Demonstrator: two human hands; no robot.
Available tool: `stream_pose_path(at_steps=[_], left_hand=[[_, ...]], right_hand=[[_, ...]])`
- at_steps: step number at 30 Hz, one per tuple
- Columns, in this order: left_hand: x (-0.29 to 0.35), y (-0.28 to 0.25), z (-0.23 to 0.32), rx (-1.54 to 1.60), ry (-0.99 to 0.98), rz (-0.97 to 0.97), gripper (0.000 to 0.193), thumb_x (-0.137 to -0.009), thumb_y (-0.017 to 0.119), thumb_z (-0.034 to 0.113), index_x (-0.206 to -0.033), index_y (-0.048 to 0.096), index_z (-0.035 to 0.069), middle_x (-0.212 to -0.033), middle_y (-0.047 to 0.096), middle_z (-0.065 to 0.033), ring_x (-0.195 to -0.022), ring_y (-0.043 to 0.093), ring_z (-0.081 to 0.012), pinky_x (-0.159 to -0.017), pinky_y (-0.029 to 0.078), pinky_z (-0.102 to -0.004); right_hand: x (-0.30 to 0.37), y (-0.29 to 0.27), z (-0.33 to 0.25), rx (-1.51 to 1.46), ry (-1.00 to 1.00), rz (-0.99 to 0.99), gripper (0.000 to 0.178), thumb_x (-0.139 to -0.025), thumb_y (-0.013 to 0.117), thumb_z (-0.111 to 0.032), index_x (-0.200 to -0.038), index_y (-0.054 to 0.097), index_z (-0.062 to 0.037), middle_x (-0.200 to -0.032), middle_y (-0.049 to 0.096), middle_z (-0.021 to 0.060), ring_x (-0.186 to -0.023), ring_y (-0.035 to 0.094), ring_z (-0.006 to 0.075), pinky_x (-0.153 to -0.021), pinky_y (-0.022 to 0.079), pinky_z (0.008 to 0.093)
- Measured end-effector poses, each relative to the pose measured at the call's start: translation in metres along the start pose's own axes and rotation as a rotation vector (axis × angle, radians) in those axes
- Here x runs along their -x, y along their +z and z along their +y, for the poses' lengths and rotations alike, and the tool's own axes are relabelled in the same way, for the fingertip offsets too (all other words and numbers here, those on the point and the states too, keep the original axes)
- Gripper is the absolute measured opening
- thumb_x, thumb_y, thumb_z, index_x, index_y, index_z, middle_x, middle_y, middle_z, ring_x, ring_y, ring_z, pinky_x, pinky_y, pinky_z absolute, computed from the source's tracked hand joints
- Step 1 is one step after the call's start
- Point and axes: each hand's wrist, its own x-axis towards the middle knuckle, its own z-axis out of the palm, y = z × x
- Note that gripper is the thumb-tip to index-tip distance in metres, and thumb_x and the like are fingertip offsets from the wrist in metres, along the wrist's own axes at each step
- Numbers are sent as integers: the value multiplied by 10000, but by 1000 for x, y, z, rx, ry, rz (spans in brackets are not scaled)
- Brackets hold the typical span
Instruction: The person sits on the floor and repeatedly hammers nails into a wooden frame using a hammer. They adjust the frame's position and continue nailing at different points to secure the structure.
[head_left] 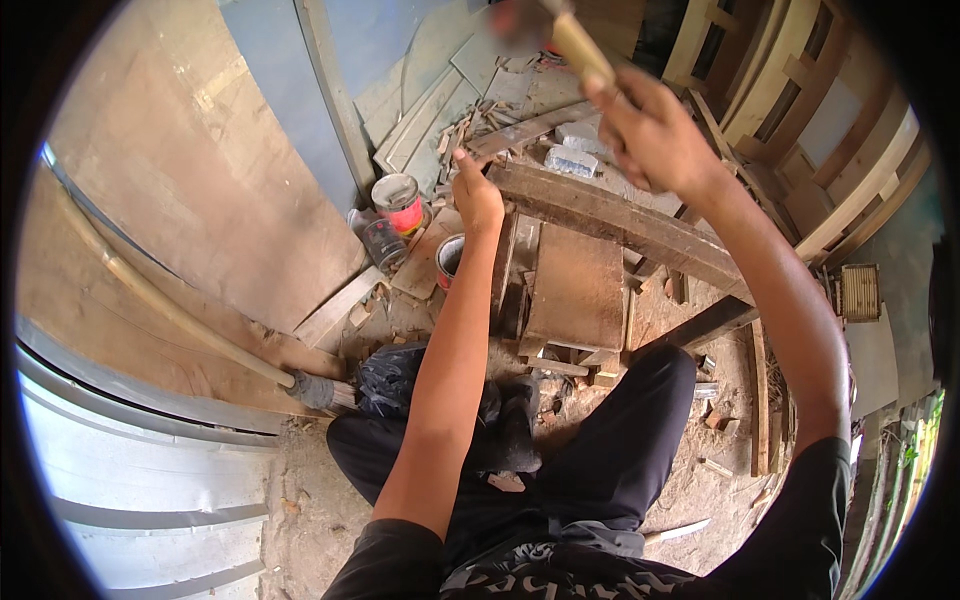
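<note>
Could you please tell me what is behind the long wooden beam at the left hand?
Beyond the wooden beam, pale blocks and a plank are visible. Whatever lies directly behind it is covered, and the right hand hides more.

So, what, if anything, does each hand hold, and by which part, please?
The right hand holds a hammer-like tool by the lower part of its pale handle. The left hand is at the wooden beam's left end; its grip is unclear.
</note>
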Motion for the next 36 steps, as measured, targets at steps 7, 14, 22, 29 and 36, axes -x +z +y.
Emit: stream_pose_path(at_steps=[7, 14, 22, 29, 36], left_hand=[[8, 1, 4, 96, 100, 36, 855, -1050, 271, 633, -1033, 734, -86, -935, 726, -203, -885, 654, -312, -891, 467, -403], [9, 8, 4, 46, -3, -9, 929, -1040, 213, 663, -1056, 719, -116, -977, 712, -234, -932, 631, -337, -925, 449, -415], [-3, 4, -11, 78, 144, 58, 927, -1051, 178, 650, -1052, 732, -92, -875, 695, -195, -852, 608, -296, -870, 458, -394], [13, 7, 2, 72, 95, -99, 919, -1065, 131, 615, -1011, 754, -58, -917, 714, -176, -939, 615, -287, -1005, 416, -347], [5, 3, 4, 71, 234, 102, 785, -1097, 165, 516, -1139, 695, -61, -1163, 703, -211, -1133, 619, -340, -1053, 405, -425]], right_hand=[[0, 36, 46, 137, -19, -107, 455, -1064, 482, -456, -1184, 566, -25, -672, 498, 6, -470, 477, 84, -387, 400, 296], [-16, 13, 13, -78, -150, 171, 541, -1034, 503, -543, -1218, 526, -35, -653, 485, -23, -457, 459, 68, -378, 393, 267], [-3, 21, 17, 147, 226, -293, 438, -1072, 471, -449, -1080, 528, -15, -675, 455, -15, -492, 433, 80, -427, 423, 271], [-11, 62, 68, -16, -297, 321, 463, -1041, 518, -408, -940, 505, 44, -665, 592, 151, -522, 599, 259, -552, 487, 416], [-8, 33, 8, 143, -92, -16, 640, -1036, 431, -518, -893, 594, 85, -671, 614, 182, -578, 640, 278, -613, 507, 439]])
